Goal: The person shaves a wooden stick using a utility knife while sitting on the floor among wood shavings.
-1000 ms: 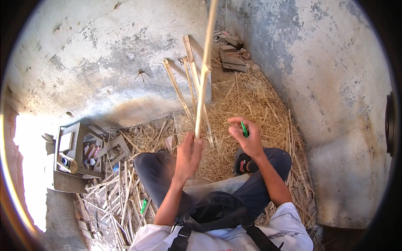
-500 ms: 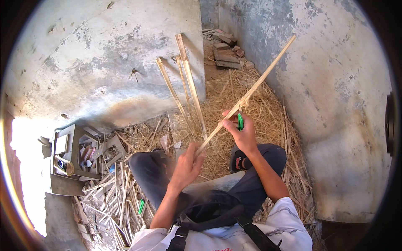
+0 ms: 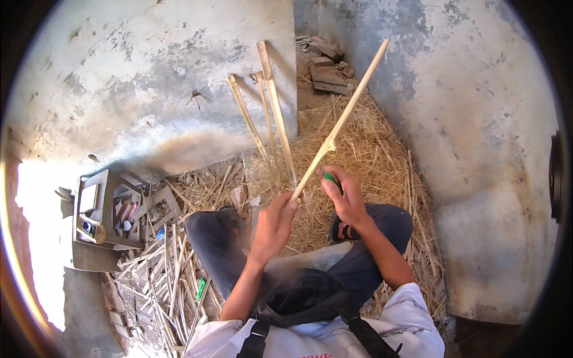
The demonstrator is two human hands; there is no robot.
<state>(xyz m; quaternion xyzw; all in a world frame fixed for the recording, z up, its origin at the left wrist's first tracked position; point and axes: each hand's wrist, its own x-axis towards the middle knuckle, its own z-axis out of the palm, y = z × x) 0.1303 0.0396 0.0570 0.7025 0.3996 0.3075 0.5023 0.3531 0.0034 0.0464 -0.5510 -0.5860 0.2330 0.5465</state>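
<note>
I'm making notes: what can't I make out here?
Head view: lower end of the stick, hidden by the left hand.
Head view: part of the green tool, covered by the right hand.
Head view: beyond the bright opening, lost in glare.
Head view: things in the wooden box, too small to name.

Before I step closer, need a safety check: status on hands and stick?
Left hand gripping pale stick low. Right hand holding green tool beside it, contact unclear. Stick slants up rightward. Nothing visibly blocking; three sticks lean on wall beyond.
</note>
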